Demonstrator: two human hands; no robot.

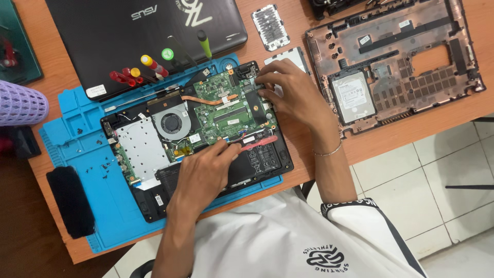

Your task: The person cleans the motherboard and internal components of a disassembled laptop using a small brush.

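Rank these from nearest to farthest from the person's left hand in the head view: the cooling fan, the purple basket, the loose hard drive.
From the left hand:
1. Cooling fan, just up and left of it, inside the opened laptop.
2. Hard drive, far off to the right in the detached bottom cover.
3. Purple basket, at the frame's left edge, slightly farther.

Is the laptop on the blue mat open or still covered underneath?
Open: the laptop has its bottom cover off, with fan, green board and battery bare.
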